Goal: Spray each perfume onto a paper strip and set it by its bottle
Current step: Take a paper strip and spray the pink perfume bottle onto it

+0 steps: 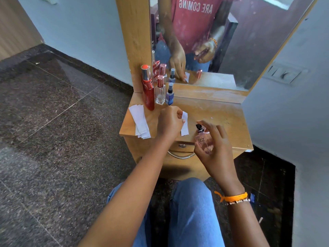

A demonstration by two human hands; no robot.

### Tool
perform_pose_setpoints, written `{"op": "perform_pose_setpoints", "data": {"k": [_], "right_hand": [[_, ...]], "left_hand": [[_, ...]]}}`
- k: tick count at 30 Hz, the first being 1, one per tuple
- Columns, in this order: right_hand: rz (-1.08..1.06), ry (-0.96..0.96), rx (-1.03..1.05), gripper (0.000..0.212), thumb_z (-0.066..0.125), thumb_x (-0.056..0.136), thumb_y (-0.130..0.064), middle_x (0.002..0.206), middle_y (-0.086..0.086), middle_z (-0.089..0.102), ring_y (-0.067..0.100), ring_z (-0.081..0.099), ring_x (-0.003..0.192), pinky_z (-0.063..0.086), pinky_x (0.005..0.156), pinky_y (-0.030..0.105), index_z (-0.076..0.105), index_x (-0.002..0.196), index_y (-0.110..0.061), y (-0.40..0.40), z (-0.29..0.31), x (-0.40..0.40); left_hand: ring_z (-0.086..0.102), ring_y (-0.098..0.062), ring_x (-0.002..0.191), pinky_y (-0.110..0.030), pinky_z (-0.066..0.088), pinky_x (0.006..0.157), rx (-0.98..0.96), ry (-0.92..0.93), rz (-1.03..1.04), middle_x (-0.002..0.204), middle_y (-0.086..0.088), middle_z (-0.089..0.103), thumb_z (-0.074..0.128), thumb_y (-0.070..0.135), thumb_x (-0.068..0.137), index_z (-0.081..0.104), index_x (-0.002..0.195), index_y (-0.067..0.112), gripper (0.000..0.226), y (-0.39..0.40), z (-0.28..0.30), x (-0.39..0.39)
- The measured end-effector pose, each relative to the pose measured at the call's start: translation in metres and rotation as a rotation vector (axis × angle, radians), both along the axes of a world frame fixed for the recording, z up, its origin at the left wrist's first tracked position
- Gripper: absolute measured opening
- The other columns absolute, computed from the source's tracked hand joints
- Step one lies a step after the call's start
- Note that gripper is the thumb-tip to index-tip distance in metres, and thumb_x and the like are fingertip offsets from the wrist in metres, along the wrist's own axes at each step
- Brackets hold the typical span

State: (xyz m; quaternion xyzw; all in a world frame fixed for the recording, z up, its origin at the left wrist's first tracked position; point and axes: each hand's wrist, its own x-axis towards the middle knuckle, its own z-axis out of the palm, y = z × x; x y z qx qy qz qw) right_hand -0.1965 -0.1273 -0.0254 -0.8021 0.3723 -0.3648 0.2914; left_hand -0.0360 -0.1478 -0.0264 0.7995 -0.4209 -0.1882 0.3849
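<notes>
My left hand pinches a white paper strip by its upper edge, so the strip hangs above the wooden dresser top. Just right of it, my right hand grips a pink perfume bottle with a black nozzle, index finger resting over the nozzle, which faces the strip. A tall red bottle, a clear bottle with a pink cap and a small blue spray bottle stand in a row at the back left. A pile of white strips lies at the left edge.
A mirror rises behind the dresser and reflects the bottles and hands. A drawer with a metal handle is below the top. A wall with a switch plate is close on the right. Dark stone floor spreads left.
</notes>
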Motion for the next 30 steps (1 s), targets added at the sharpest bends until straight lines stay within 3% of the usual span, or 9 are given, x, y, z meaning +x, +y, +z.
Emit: {"op": "perform_pose_setpoints", "data": {"k": [5,10,13,16,19,22,24,27,30], "right_hand": [[0.003,-0.015,0.016,0.061,0.069,0.076,0.0,0.111,-0.002,0.049,0.001,0.053,0.094,0.046,0.076,0.011,0.051,0.129,-0.025,-0.002,-0.002,-0.002],[-0.005,-0.019,0.044,0.062,0.069,0.077,-0.001,0.112,-0.004,0.048,0.003,0.053,0.097,0.05,0.079,0.021,0.05,0.13,-0.026,-0.002,-0.005,-0.001],[-0.013,-0.033,0.045,0.062,0.069,0.076,-0.001,0.111,-0.003,0.049,0.001,0.053,0.098,0.046,0.079,0.011,0.05,0.13,-0.025,-0.003,-0.009,-0.002],[-0.045,-0.061,0.053,0.06,0.069,0.076,0.001,0.109,-0.003,0.05,0.003,0.055,0.093,0.045,0.076,0.009,0.051,0.128,-0.023,-0.005,-0.013,-0.004],[-0.091,-0.095,0.076,0.06,0.068,0.076,0.001,0.11,-0.004,0.052,0.003,0.053,0.089,0.049,0.076,0.021,0.051,0.128,-0.024,-0.005,-0.016,-0.006],[-0.128,-0.12,0.06,0.062,0.069,0.077,0.001,0.113,-0.003,0.054,-0.004,0.051,0.095,0.042,0.077,0.006,0.05,0.13,-0.024,-0.004,-0.019,-0.01],[-0.148,-0.127,0.058,0.063,0.07,0.076,0.001,0.111,-0.003,0.054,-0.003,0.052,0.088,0.042,0.073,0.004,0.048,0.131,-0.024,-0.003,-0.022,-0.013],[-0.148,-0.161,0.1,0.066,0.07,0.076,0.002,0.107,0.001,0.056,0.003,0.057,0.083,0.046,0.066,0.007,0.046,0.131,-0.025,-0.002,-0.025,-0.016],[-0.149,-0.167,0.139,0.068,0.069,0.076,0.001,0.111,0.006,0.058,0.016,0.061,0.088,0.052,0.073,0.02,0.043,0.133,-0.025,-0.001,-0.027,-0.019]], "left_hand": [[0.063,-0.025,0.09,-0.028,0.048,0.067,-0.028,-0.12,0.013,0.097,-0.009,0.07,0.073,0.008,0.077,0.067,0.102,0.01,0.026,-0.006,-0.006,0.0],[0.062,-0.025,0.097,-0.036,0.053,0.08,-0.021,-0.1,0.009,0.106,-0.009,0.068,0.073,0.012,0.078,0.059,0.119,0.009,0.043,-0.009,-0.005,-0.001],[0.061,-0.02,0.09,-0.032,0.052,0.078,-0.093,-0.092,0.011,0.104,-0.006,0.063,0.07,0.011,0.081,0.057,0.122,0.011,0.043,-0.005,0.0,-0.003],[0.053,-0.01,0.082,-0.026,0.047,0.076,-0.22,-0.091,-0.049,0.099,-0.004,0.06,0.065,0.011,0.084,0.061,0.117,0.016,0.033,0.008,0.004,-0.014],[0.052,-0.017,0.091,-0.029,0.043,0.082,-0.194,-0.08,-0.179,0.097,-0.003,0.057,0.068,0.018,0.082,0.065,0.113,0.016,0.031,0.019,0.003,-0.028],[0.05,-0.019,0.101,-0.029,0.043,0.086,-0.128,-0.101,-0.224,0.108,-0.004,0.057,0.071,0.024,0.079,0.063,0.118,0.015,0.041,0.02,-0.001,-0.038],[0.05,-0.019,0.101,-0.029,0.045,0.086,-0.113,-0.119,-0.228,0.11,-0.004,0.057,0.072,0.022,0.078,0.063,0.117,0.014,0.04,0.018,-0.004,-0.041],[0.049,-0.02,0.099,-0.027,0.044,0.082,-0.095,-0.158,-0.24,0.107,-0.005,0.057,0.067,0.017,0.082,0.066,0.109,0.013,0.027,0.017,-0.006,-0.043],[0.051,-0.021,0.102,-0.027,0.043,0.082,-0.097,-0.123,-0.219,0.111,-0.007,0.058,0.063,0.016,0.085,0.067,0.105,0.011,0.02,0.017,-0.004,-0.043]]}}
